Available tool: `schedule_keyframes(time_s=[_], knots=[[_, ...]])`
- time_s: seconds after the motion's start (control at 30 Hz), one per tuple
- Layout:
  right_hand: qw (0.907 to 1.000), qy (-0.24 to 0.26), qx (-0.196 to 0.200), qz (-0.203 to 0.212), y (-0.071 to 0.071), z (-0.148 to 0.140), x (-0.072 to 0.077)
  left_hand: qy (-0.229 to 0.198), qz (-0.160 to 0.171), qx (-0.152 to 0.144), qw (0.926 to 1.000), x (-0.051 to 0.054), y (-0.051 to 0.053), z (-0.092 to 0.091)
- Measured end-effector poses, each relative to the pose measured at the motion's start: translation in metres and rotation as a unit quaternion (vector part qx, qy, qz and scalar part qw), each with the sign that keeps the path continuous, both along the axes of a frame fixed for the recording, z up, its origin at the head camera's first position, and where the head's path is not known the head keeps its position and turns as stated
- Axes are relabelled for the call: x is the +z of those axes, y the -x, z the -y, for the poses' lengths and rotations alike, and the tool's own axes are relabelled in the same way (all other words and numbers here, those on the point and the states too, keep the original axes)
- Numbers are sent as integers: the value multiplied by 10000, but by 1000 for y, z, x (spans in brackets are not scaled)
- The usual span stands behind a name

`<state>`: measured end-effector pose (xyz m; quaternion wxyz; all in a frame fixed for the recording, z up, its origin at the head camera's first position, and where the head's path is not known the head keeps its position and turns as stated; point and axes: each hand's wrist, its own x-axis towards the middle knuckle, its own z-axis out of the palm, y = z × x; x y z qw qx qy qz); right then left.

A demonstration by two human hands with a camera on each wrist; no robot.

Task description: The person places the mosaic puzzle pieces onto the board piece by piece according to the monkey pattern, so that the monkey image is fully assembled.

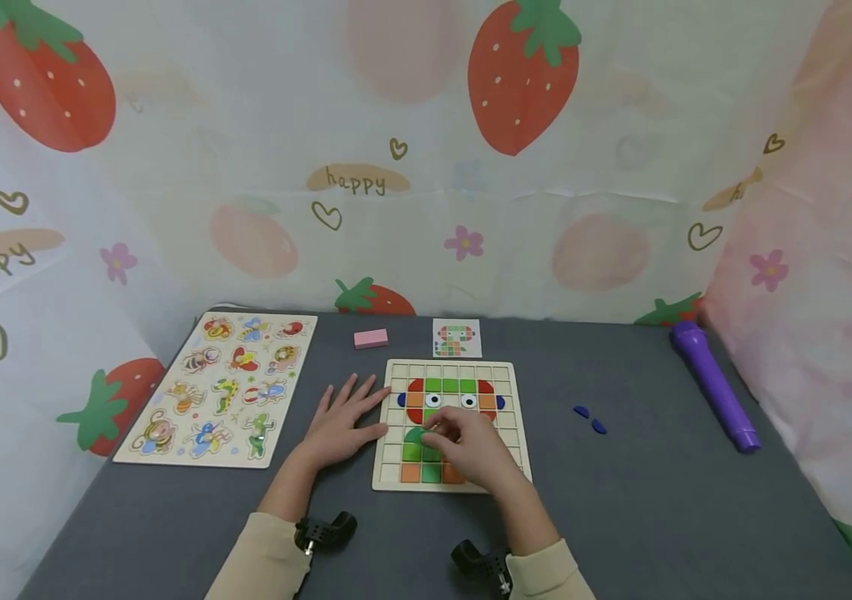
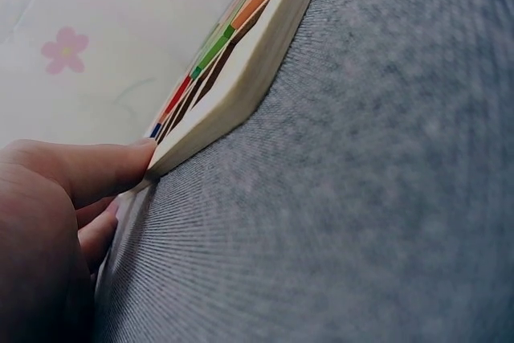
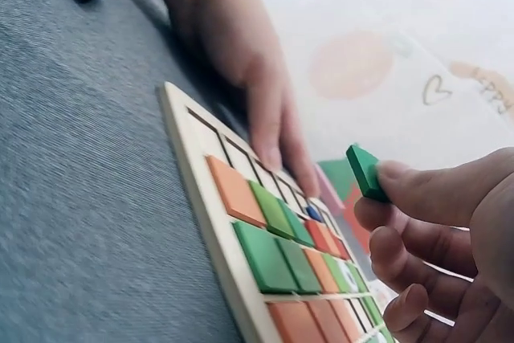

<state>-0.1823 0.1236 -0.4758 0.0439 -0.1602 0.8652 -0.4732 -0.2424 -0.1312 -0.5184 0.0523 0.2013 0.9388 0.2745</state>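
A wooden grid board (image 1: 387,475) lies on the table, with red, orange, green and blue pieces and round eye pieces in its cells. Spread, mostly straight fingers of my left hand (image 1: 342,423) touch the board's left edge; in the left wrist view the thumb (image 2: 120,168) meets that rim. Above the middle of the board is my right hand (image 1: 474,446). Its thumb and index finger pinch a small green puzzle piece (image 3: 366,173), held clear of the board in the right wrist view. The other right fingers curl loosely.
A small picture card (image 1: 458,338) lies behind the board, beside a pink block (image 1: 370,338). At left is an insect puzzle board (image 1: 234,387). Two dark blue pieces (image 1: 598,427) lie right of the grid board; a purple microphone-shaped stick (image 1: 714,387) lies farther right.
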Motion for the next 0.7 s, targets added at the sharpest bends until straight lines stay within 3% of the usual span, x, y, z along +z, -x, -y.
schedule_keyframes(time_s=[0.37,0.7], knots=[[9993,-256,231,106,-3,17,-7,102,57,-13,9999,-4,2,-2],[9990,-124,402,151,-3,27,-10,72,-40,3,10000,-5,4,2]])
